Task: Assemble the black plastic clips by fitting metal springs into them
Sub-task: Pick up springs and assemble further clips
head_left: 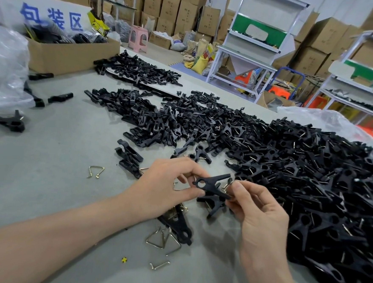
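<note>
Both ends of one black clip point(211, 184) are pinched above the grey table point(59, 150): my left hand point(166, 188) holds the ringed end, my right hand point(258, 210) the forked end, a metal spring point(225, 187) at its fingertips.

Bright, even light is falling from overhead, with no hard beams; the left hand point(166, 188) and right hand point(262, 215) are casting only soft, pale shadows onto the grey table point(58, 154); the black clip point(213, 185) pinched between them is showing sharp; loose springs point(163, 239) are glinting; the clear plastic bag point(5, 66) is throwing white glare; the blue-lettered sign point(50, 17) is smearing with blur; the wide lens is bending the white shelving point(362, 72) at the right edge and stretching the forearms; the far cartons point(175, 5) are looking soft.
</note>
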The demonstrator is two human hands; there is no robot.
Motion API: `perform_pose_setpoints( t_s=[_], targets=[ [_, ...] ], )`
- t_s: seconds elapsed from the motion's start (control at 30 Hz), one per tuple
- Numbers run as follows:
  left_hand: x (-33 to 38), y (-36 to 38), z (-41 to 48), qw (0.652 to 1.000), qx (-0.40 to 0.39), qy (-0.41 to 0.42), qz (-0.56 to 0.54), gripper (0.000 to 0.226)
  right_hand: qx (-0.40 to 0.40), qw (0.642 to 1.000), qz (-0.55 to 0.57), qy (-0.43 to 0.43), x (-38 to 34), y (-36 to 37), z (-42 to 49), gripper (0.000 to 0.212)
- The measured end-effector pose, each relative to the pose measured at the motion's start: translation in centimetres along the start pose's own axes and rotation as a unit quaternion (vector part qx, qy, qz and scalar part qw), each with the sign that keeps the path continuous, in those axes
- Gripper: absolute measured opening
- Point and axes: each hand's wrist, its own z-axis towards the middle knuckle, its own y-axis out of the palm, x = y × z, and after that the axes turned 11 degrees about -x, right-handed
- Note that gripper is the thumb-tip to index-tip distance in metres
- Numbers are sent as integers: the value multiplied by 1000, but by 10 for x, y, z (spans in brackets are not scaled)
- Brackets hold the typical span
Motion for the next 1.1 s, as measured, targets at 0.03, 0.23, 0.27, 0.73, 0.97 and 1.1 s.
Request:
perform_pose_setpoints(
  t_s=[0.03, 0.23, 0.27, 0.73, 0.97, 1.1],
  targets=[
    [0, 0, 0, 1000, -2, 1, 3, 24, 2, 1000, 4, 2, 1, 0, 0, 13],
    [3, 0, -1, 1000, -25, 16, 0, 21, 24, 1000, -9, -7, 3, 1, -1, 11],
    [3, 1, -1, 999, -28, 19, -3, 21, 25, 999, -18, -9, 3, 1, -2, 11],
    [2, 5, -2, 998, -37, 48, -3, 23, 28, 997, -68, -23, 8, 4, -5, 17],
    [0, -1, -1, 999, 41, -25, 7, 16, 72, 987, -136, -35, 2, -9, 3, 14],
    [-13, -21, 8, 960, 208, -143, -121, 4, 53, 932, -355, -50, 0, -11, 3, 16]
  ],
)
